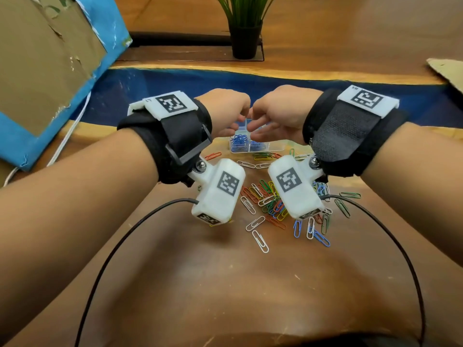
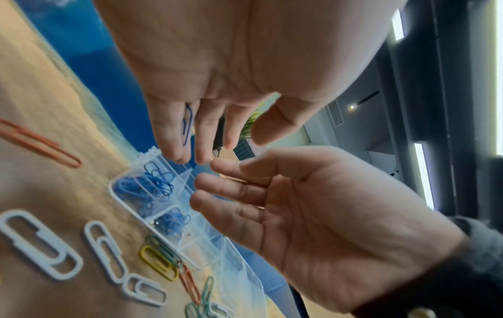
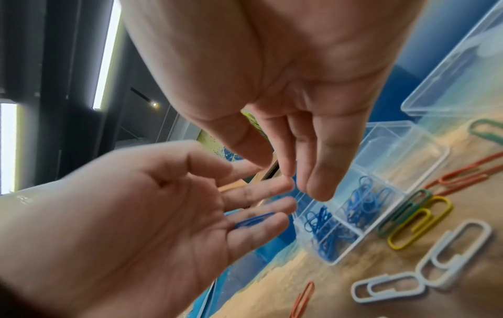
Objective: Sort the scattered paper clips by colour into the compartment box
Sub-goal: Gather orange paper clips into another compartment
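Holding blue paper clips in two of its near compartments, the clear compartment box point(image 1: 273, 147) sits on the wooden table point(image 1: 225, 284) at the edge of the table's blue band, its transparent lid point(image 3: 460, 71) hinged open behind it. One near compartment point(image 3: 325, 233) is packed with darker blue clips; the one beside it point(image 3: 364, 201) carries a looser tangle of blue. The remaining compartments visible in the right wrist view look bare, though the hands hide part of the box.

Both hands hover together just above the box. The left hand point(image 2: 207, 71) has its fingers extended downward, and a single blue clip point(image 2: 187, 124) lies lodged between two of them, not pinched by thumb. The right hand point(image 3: 286, 64) is relaxed and holds nothing, fingertips nearly meeting those of the left.

Loose clips point(image 1: 273, 204) in white, red, green, yellow and blue lie scattered on the table nearer the person. A green and a yellow clip point(image 3: 419, 221) rest against the box's front wall. A potted plant point(image 1: 244, 26) stands farther back.
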The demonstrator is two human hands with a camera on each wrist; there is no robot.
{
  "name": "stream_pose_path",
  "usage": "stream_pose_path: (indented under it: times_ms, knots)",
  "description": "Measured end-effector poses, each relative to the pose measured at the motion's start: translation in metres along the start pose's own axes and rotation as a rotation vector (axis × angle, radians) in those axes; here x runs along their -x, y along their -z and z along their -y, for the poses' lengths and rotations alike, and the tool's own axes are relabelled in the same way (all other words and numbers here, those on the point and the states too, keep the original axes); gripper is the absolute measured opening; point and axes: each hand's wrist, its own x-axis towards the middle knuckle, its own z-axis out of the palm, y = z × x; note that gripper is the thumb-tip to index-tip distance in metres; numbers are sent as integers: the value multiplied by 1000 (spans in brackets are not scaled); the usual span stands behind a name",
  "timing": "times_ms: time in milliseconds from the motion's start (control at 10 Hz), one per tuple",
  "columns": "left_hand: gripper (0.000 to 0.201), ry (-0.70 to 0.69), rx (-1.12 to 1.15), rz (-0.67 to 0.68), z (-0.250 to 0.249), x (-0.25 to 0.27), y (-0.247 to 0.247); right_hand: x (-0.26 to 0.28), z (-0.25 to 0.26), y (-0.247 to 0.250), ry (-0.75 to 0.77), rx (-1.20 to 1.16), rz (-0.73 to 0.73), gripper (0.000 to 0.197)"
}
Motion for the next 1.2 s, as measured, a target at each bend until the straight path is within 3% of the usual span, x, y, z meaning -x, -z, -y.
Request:
stream_pose_path:
  times_ms: [100,200,300,400,500,600,800,900,1100,1200]
  knots:
    - [26,13,110,21,-6,3,-5,2,-2,0,-9,-6,-15,30]
    - [39,57,204,37,-4,7,-7,2,-6,0,12,1,2,32]
    - [35,56,248,-12,-4,6,-5,1,-8,0,13,37,17,30]
    - [27,-160,-231,-58,3,5,5,-3,-11,0,87,184,-5,31]
    - [42,-308,-819,-51,16,0,12,-4,-13,0,171,382,-12,35]
    - [53,-288,-1135,27,28,0,11,-2,-15,1,180,439,-9,36]
    - [42,-435,-1127,-42,21,12,6,17,-25,18,226,562,29,25]
    - [27,-509,-1037,1,19,19,0,31,-33,29,320,740,21,15]
    - [9,-548,-1104,314,28,35,-33,61,-52,32,359,1078,174,8]
    - [12,-586,-1148,394,28,40,-43,73,-67,29,358,1137,315,9]
